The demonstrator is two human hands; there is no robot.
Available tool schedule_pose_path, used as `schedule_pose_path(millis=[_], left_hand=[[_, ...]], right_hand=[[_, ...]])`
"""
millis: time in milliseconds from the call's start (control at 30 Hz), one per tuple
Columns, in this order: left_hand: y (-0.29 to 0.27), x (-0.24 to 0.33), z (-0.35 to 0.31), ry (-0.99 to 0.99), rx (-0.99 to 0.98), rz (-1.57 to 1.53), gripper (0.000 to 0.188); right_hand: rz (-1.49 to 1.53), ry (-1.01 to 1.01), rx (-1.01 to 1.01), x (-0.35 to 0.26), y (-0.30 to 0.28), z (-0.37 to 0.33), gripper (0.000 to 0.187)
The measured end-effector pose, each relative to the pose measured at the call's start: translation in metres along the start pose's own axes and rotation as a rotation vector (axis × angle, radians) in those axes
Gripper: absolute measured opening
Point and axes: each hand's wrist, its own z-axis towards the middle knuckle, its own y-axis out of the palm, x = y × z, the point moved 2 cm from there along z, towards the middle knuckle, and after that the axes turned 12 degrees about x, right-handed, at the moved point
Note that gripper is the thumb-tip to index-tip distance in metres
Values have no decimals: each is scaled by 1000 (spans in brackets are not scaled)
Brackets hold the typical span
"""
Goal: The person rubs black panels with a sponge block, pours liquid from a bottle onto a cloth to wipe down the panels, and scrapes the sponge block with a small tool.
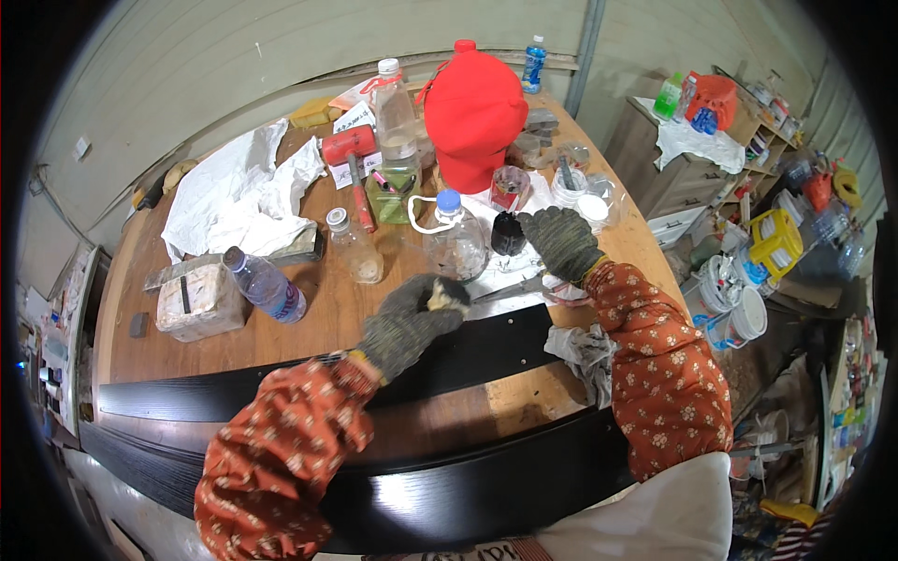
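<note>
My left hand (408,325), in a grey knitted glove, is closed around a small pale wad with black stains (449,296), perhaps sponge or cloth. It hovers over the edge of a black board (482,344). To its right my right hand (564,243), gloved alike, has its fingers curled beside a small black-coated cup (508,234). Whatever those fingers hold, if anything, is hidden. Below them a scraper-like blade (510,291) lies on white paper (533,210). A second, wider black board (477,486) runs along the near side.
Behind the hands stand a handled clear bottle (456,245), a small clear bottle (355,248) and a red-covered tall object (472,112). A red-headed mallet (351,148), a purple-labelled bottle (267,285) and a wrapped block (199,304) sit leftward. Crumpled cloth (582,353) lies by my right sleeve.
</note>
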Motion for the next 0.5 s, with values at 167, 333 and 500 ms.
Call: schedule_pose_path(millis=[167,333,500], left_hand=[[57,-28,44,-33,-27,-55,35],[96,-56,75,-40,78,40,31],[123,-47,100,-54,147,61,40]], right_hand=[[63,28,-85,3,-7,-3,34],[182,241,-85,4,-14,4,25],[376,317,-13,25,-32,-7,29]])
